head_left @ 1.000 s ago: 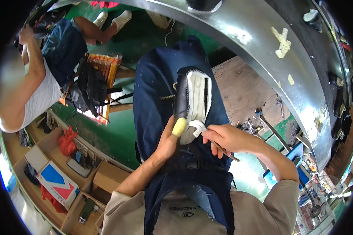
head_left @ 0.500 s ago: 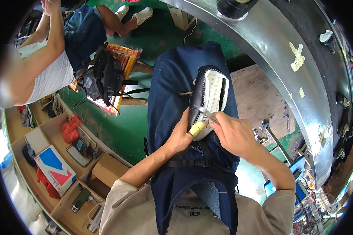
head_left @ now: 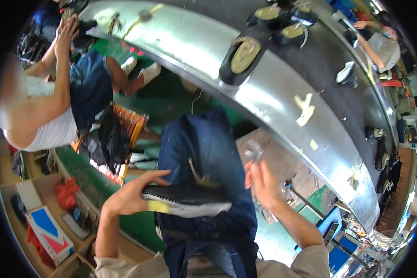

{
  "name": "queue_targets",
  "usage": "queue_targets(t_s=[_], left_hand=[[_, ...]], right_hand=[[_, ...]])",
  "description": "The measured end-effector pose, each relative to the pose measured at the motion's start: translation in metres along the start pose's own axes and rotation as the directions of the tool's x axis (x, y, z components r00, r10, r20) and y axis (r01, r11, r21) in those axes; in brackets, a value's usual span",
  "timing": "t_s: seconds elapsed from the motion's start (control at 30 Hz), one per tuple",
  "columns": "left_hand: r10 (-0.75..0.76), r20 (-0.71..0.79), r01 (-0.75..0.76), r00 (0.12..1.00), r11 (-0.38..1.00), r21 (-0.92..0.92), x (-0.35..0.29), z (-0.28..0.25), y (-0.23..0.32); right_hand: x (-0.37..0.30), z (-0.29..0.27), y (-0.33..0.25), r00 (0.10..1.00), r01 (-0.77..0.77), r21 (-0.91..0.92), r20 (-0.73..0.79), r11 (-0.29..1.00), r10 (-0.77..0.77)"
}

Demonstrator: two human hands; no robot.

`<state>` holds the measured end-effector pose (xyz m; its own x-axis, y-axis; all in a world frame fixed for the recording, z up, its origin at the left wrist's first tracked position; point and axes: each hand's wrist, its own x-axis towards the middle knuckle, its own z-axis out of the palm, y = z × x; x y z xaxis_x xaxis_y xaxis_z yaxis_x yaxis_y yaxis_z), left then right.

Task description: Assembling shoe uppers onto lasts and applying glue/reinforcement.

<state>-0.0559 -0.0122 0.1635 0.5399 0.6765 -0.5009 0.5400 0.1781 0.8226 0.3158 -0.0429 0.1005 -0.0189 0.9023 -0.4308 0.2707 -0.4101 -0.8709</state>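
Note:
A black shoe upper (head_left: 185, 193) with a white underside and stitching along its edge lies sideways above my lap. My left hand (head_left: 129, 194) grips it at its left end, fingers over the top; a yellow wrapping, apparently on the thumb, presses against the white side. Off to the right, away from the upper, my right hand (head_left: 265, 184) is raised with a small silver metal tool (head_left: 253, 150) at its fingertips. Motion blur hides the tool's exact kind. Beneath the upper, a dark blue apron (head_left: 194, 139) covers my lap, with a pale cord (head_left: 194, 170) on it.
A curved metal workbench (head_left: 282, 99) runs from far left to the right, carrying a black shoe (head_left: 243, 55) and several more behind. A person in a white top (head_left: 53, 129) sits at left, near a black bag (head_left: 107, 141). Wooden compartments (head_left: 46, 185) stand lower left.
The upper has turned from upright to sideways and moved left and nearer with my left hand. My right hand has come away from it, taking the metal tool along. The view has shifted.

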Motion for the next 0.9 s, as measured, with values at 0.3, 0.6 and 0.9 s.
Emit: queue_targets(t_s=[0.3,0.6,0.9], left_hand=[[-0.436,-0.362,-0.154,0.824,0.443,-0.883,0.12,0.099,-0.063],[-0.422,-0.053,0.035,0.905,0.198,-0.98,0.125,0.113,-0.016],[-0.014,-0.358,-0.306,0.934,0.491,-0.816,0.114,0.151,-0.076]], right_hand=[[-0.006,0.01,0.021,0.951,-0.146,-0.103,0.258,0.984,0.168],[-0.001,0.058,0.037,0.951,0.287,-0.469,0.247,0.835,-0.188],[0.004,0.044,0.01,0.757,-0.252,0.055,0.633,0.966,0.162]])
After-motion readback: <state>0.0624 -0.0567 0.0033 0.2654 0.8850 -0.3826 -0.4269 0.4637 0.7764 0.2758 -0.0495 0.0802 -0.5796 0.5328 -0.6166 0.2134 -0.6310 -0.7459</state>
